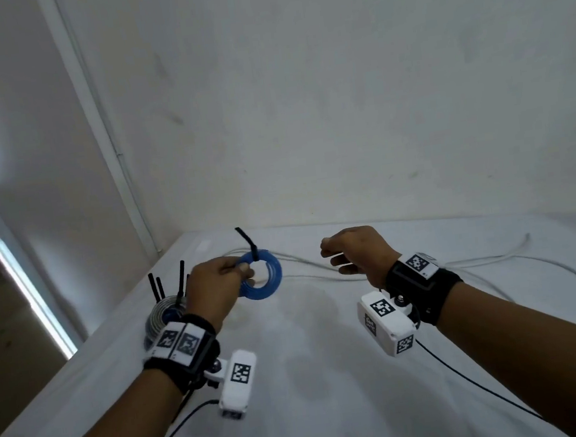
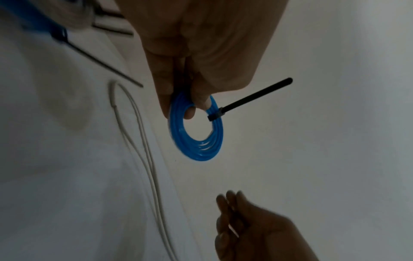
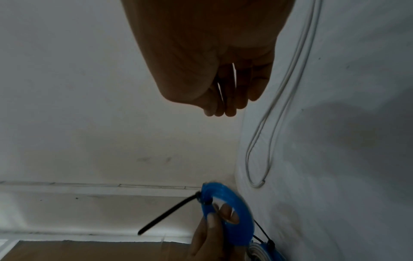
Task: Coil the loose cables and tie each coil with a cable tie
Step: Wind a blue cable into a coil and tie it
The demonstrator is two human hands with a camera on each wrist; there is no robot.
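From the head view, the left hand is raised over the white table and pinches the near-left rim of a blue cable coil, held upright above the surface. A black cable tie is cinched round the coil's top, its tail sticking up and to the left. The right hand hovers well to the right of the coil, fingers loosely curled and holding nothing. A loose white cable trails across the far and right part of the table. At the far left, behind the left wrist, lies a stack of tied coils with black tie tails standing up from it.

In the left wrist view, the fingers and thumb grip the blue cable coil at its rim, one fingertip showing through the hole. The cable tie juts out sideways from the coil. The white cable lies doubled on the table, and the right hand shows with fingers together, lightly bent.

In the right wrist view, the right hand hangs with fingers relaxed and empty. Beyond it the left hand holds the blue coil with the tie, and the white cable's loop lies on the table.
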